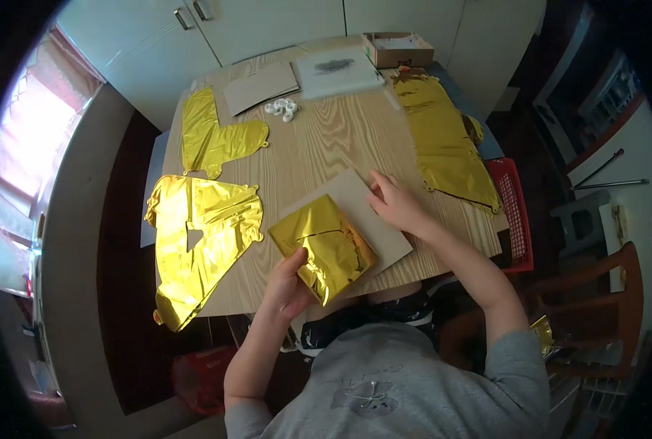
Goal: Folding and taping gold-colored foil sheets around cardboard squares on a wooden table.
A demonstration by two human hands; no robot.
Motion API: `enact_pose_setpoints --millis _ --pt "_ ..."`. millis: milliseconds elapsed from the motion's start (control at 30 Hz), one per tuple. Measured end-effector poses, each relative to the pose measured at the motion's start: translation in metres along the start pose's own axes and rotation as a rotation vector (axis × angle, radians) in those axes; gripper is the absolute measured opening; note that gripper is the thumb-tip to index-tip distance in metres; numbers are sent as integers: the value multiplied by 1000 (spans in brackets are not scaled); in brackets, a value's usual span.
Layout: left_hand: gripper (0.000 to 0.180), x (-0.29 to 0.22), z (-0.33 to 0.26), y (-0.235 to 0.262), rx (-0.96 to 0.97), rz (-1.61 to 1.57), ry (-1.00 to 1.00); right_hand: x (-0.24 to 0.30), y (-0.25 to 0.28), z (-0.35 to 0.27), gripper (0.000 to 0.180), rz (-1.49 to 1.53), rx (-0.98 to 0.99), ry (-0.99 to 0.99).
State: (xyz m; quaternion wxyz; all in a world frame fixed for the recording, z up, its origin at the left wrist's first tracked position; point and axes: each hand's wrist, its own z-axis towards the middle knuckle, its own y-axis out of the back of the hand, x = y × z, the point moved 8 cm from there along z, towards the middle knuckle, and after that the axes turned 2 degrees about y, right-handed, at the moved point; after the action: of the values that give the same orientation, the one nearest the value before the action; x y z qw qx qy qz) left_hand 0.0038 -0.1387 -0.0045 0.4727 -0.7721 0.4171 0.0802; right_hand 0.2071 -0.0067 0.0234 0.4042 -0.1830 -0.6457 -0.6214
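My left hand (pixel 288 285) grips the near left edge of a folded gold foil balloon (pixel 329 252), thumb on top and the other fingers hidden beneath. This shiny packet lies tilted over a grey-brown cardboard sheet (pixel 388 245) at the table's near edge, covering part of it. My right hand (pixel 397 205) is at the sheet's right edge, its fingers bent and apart, touching the board. Left of the packet lies a flat gold foil balloon (pixel 209 234) with a small hole in its shape. Beyond that one rests another foil balloon (pixel 212 139), bent like an L.
More gold foil (pixel 443 139) covers the table's right side. Further back are cardboard sheets (pixel 260 88), small white rings (pixel 282 109), a clear plastic sleeve (pixel 337 72) and an open box (pixel 397 53). A red basket (pixel 514 219) stands beside the wooden table (pixel 333 139), near a chair (pixel 629 307).
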Motion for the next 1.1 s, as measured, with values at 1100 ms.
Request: enact_pose_setpoints --millis 1100 --pt "103 -36 2 -35 -151 2092 -758 36 -42 -14 72 -467 351 670"
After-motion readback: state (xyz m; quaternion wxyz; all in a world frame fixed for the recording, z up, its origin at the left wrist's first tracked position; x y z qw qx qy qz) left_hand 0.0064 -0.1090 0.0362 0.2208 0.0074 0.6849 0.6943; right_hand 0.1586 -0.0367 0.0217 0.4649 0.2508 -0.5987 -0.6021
